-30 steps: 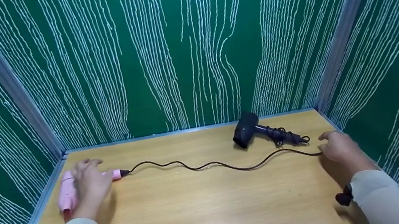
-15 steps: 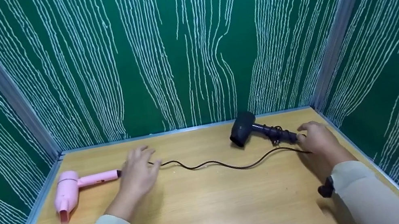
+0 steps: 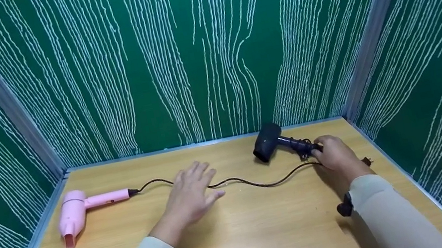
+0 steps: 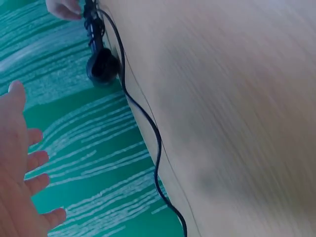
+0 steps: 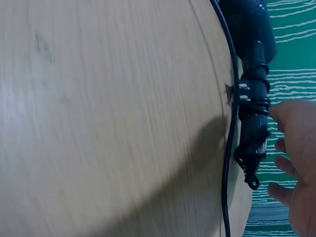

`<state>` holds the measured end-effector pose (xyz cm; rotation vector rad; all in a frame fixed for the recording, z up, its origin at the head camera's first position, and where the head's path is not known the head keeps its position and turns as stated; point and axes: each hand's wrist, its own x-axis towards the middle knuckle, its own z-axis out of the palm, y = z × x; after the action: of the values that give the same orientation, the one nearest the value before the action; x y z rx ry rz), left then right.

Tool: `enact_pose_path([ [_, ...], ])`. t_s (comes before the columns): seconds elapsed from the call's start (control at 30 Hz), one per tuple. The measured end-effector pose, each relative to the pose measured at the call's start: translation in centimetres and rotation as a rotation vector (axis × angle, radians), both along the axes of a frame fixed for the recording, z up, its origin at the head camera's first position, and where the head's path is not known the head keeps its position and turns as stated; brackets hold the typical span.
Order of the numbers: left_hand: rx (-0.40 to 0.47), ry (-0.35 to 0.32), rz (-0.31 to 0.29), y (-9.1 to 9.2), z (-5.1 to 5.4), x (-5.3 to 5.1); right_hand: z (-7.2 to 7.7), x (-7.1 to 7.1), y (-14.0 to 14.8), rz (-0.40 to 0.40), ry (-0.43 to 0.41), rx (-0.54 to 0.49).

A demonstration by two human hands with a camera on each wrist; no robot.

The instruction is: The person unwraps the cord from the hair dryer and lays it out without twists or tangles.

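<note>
At the right rear of the table (image 3: 245, 238), a black hair dryer (image 3: 267, 142) lies with its mouth toward the near left and a wound cord (image 5: 259, 104) around its handle (image 5: 253, 128). The right hand (image 3: 336, 156) is at the tail end of the handle, thumb and fingers apart; no closed hold is seen, and contact with the thumb cannot be confirmed. The left hand (image 3: 190, 193) is spread and empty above the loose cord (image 3: 275, 184), which runs from a pink hair dryer (image 3: 71, 216) at the left to a plug (image 3: 366, 161) beyond the right hand. Assessment: a sound grip would bear on the handle itself, since the wound cord could slip. The loose cord passes just beside the handle, so fingers should close clear of it. Any lift is best kept level, as the weight probably sits forward.
</note>
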<state>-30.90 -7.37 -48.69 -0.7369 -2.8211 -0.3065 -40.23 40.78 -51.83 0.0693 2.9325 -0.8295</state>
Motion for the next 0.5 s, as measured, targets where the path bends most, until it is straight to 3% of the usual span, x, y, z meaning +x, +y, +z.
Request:
enact_pose_path([
  [0.27, -0.082, -0.017, -0.091, 2.3, -1.5, 0.1, -0.8, -0.6, -1.2, 0.002, -0.049, -0.008],
  [0.5, -0.080, -0.047, -0.114, 4.1, -2.3, 0.2, -0.7, -1.2, -1.8, -0.010, -0.038, 0.025],
])
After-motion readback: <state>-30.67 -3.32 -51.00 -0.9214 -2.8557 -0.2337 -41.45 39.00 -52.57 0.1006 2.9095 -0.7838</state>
